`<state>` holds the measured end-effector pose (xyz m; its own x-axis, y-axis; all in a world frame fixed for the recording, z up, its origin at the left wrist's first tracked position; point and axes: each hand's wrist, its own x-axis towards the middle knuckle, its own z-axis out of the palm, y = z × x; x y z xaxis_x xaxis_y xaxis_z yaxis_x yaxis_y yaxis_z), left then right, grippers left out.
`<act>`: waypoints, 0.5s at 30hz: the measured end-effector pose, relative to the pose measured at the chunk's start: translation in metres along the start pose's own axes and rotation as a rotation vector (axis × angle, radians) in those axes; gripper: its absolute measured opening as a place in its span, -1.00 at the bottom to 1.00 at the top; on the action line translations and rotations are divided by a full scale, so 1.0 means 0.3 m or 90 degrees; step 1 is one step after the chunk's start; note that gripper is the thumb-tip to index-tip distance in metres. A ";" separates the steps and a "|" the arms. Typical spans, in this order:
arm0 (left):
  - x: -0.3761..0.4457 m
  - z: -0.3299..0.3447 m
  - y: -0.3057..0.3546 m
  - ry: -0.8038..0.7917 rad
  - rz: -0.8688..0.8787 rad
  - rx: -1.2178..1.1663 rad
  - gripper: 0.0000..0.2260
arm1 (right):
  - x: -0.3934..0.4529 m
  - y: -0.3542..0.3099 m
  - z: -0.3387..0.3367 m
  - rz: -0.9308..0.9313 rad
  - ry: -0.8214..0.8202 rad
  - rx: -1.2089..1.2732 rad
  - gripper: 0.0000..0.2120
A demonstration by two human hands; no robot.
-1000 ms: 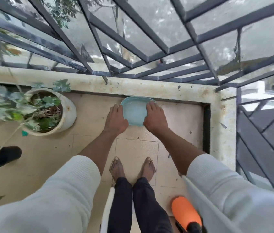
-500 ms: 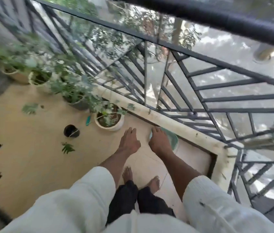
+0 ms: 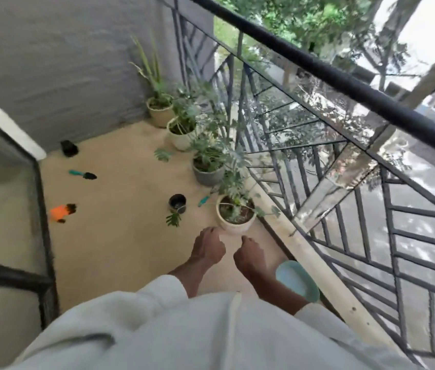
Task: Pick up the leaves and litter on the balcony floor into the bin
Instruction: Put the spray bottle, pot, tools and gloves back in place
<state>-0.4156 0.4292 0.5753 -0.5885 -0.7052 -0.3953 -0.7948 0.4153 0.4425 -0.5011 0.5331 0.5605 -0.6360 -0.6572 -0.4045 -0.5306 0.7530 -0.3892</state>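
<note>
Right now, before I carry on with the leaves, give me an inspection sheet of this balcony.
Surface: tan floor, blurred by head motion.
Job's things: teal bin on the floor by the railing kerb; near leaf beside a small black pot; far leaf by the plant row.
Clutter: trowel, orange tool, second black pot, teal tool lying loose.
Hands: left hand and right hand loosely curled, holding nothing, above the floor.
Cables: nothing seen.
Surroundings: four potted plants along the railing; grey wall behind.
</note>
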 end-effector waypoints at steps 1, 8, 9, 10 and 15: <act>0.001 -0.014 -0.036 0.003 -0.008 -0.002 -0.56 | 0.007 -0.028 0.011 -0.012 -0.005 -0.009 -0.66; -0.003 -0.177 -0.369 0.073 -0.101 -0.056 -0.59 | 0.044 -0.311 0.122 -0.088 -0.019 -0.037 -0.65; -0.003 -0.200 -0.427 0.087 -0.114 -0.067 -0.59 | 0.048 -0.366 0.151 -0.108 -0.022 -0.043 -0.63; -0.005 -0.216 -0.476 0.097 -0.125 -0.079 -0.58 | 0.051 -0.411 0.178 -0.125 -0.022 -0.046 -0.63; -0.035 -0.304 -0.764 0.143 -0.191 -0.112 -0.54 | 0.055 -0.672 0.336 -0.173 -0.057 -0.079 -0.68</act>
<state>-0.2139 0.2889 0.5516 -0.2729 -0.8957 -0.3512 -0.8771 0.0817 0.4734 -0.3482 0.3671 0.5489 -0.4134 -0.8308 -0.3727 -0.7423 0.5446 -0.3904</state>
